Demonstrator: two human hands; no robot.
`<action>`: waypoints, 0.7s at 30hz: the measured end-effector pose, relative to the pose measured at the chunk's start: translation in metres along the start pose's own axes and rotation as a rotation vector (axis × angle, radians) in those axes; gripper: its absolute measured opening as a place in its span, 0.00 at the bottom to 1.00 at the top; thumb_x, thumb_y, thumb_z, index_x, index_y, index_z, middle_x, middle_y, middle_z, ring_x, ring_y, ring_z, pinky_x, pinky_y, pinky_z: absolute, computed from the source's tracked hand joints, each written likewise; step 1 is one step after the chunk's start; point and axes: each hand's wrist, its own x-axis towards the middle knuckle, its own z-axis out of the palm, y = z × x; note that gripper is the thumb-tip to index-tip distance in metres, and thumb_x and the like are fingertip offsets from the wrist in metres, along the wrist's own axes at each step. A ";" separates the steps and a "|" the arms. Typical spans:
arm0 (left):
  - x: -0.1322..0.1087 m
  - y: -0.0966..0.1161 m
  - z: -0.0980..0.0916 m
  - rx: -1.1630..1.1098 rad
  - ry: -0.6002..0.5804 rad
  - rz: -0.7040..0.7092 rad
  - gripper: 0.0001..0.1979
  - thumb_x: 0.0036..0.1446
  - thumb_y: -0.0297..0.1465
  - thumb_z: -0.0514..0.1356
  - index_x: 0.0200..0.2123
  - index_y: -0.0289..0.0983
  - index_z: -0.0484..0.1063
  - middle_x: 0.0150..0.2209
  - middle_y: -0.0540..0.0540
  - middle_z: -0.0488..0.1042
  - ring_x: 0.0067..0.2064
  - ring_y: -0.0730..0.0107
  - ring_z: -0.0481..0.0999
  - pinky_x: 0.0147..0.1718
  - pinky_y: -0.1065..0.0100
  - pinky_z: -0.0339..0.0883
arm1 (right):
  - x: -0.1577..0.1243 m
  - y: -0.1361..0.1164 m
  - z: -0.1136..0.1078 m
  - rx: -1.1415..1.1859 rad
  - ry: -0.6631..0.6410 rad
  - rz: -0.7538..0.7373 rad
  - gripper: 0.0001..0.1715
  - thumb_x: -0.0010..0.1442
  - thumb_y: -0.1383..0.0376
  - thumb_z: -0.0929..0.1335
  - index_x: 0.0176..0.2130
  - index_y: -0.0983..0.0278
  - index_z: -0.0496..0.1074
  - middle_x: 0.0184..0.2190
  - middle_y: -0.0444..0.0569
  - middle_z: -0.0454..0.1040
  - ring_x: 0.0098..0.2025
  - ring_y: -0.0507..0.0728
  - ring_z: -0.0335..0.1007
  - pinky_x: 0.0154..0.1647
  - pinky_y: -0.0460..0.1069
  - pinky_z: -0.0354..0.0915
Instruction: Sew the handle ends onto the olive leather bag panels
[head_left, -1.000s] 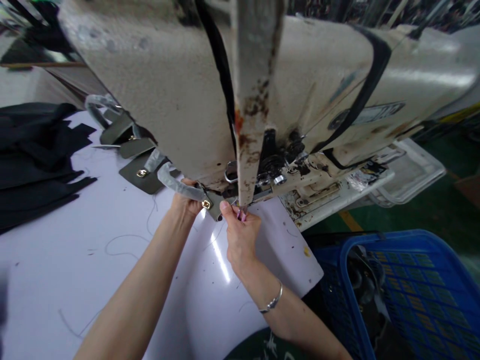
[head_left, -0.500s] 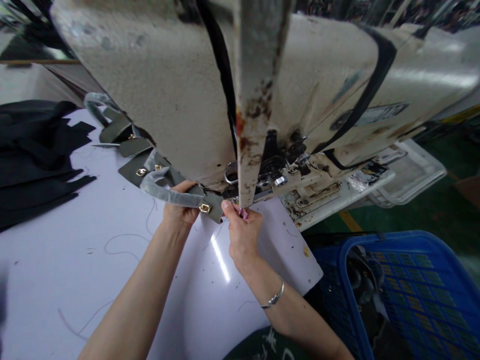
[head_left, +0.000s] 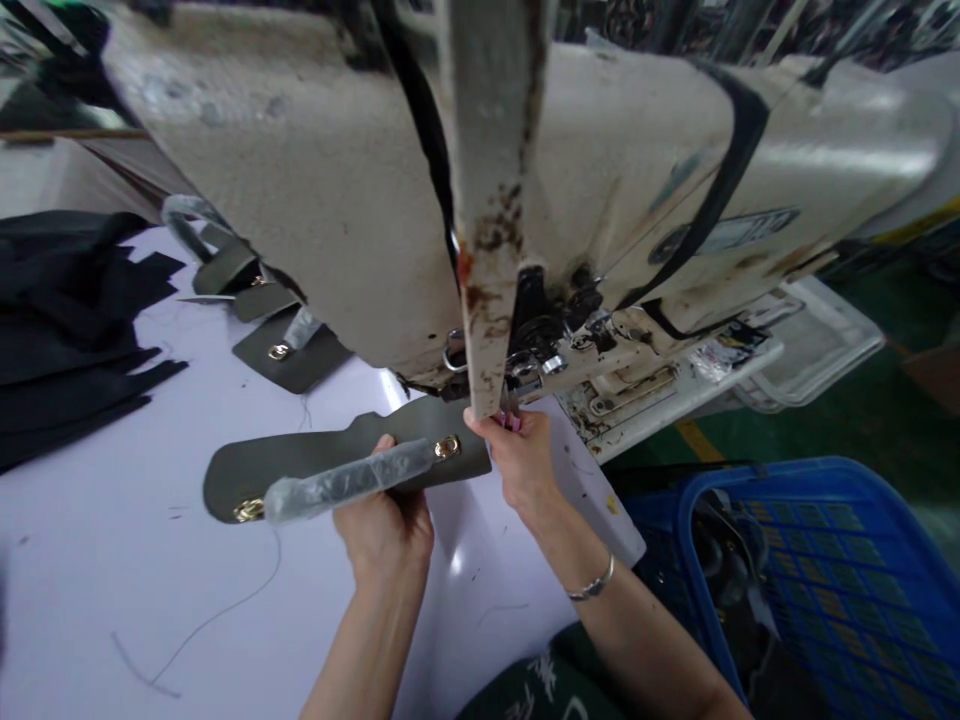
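Grey leather strap (head_left: 315, 465) has swung out over the left hand (head_left: 384, 530).

Left hand (head_left: 382, 535) half-hidden under leather flap (head_left: 315, 460)

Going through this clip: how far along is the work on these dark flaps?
Done: the dark flap in hand already carries gold fittings and a plastic-wrapped strap. In hand: the left hand holds it while the right hand is at its end under the sewing machine. Left: a second flap lies on the white table. Whether stitching is finished cannot be seen.
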 end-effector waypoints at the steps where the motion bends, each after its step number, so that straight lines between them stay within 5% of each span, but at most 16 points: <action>1: -0.002 -0.001 -0.001 -0.006 0.001 0.000 0.11 0.52 0.21 0.66 0.28 0.38 0.67 0.26 0.55 0.71 0.28 0.76 0.73 0.35 0.74 0.76 | -0.001 -0.002 -0.002 -0.016 -0.014 -0.006 0.26 0.49 0.57 0.75 0.18 0.61 0.57 0.18 0.37 0.50 0.23 0.48 0.41 0.24 0.47 0.44; 12: -0.006 -0.013 -0.009 0.060 -0.050 -0.003 0.07 0.51 0.22 0.65 0.30 0.40 0.75 0.33 0.50 0.79 0.43 0.66 0.81 0.39 0.72 0.79 | 0.010 0.001 -0.014 -0.152 -0.089 -0.102 0.28 0.53 0.58 0.74 0.18 0.61 0.54 0.19 0.37 0.51 0.25 0.49 0.44 0.27 0.47 0.46; 14: -0.006 -0.007 -0.024 0.192 -0.177 -0.108 0.03 0.53 0.30 0.68 0.30 0.41 0.77 0.32 0.47 0.80 0.40 0.62 0.82 0.36 0.68 0.80 | 0.012 0.002 -0.015 -0.183 -0.097 -0.118 0.28 0.54 0.57 0.74 0.18 0.61 0.54 0.19 0.37 0.50 0.24 0.49 0.44 0.27 0.47 0.45; 17: -0.011 0.012 -0.054 0.650 -0.536 -0.345 0.20 0.53 0.50 0.68 0.25 0.38 0.77 0.26 0.39 0.78 0.30 0.54 0.80 0.29 0.60 0.79 | 0.013 -0.001 -0.017 -0.211 -0.114 -0.128 0.28 0.54 0.57 0.73 0.17 0.61 0.56 0.18 0.37 0.49 0.24 0.49 0.44 0.27 0.47 0.44; 19: -0.014 0.025 -0.070 0.993 -0.635 -0.151 0.26 0.54 0.56 0.65 0.22 0.38 0.77 0.23 0.38 0.76 0.25 0.56 0.76 0.25 0.60 0.75 | 0.013 -0.002 -0.017 -0.228 -0.125 -0.131 0.26 0.55 0.57 0.73 0.16 0.62 0.59 0.17 0.37 0.51 0.23 0.49 0.45 0.27 0.47 0.44; 21: -0.014 0.033 -0.073 1.204 -0.560 0.374 0.23 0.59 0.54 0.62 0.29 0.39 0.81 0.29 0.38 0.79 0.31 0.53 0.79 0.34 0.56 0.76 | 0.013 -0.002 -0.018 -0.243 -0.122 -0.144 0.24 0.54 0.57 0.73 0.16 0.63 0.63 0.17 0.37 0.53 0.24 0.49 0.46 0.27 0.47 0.45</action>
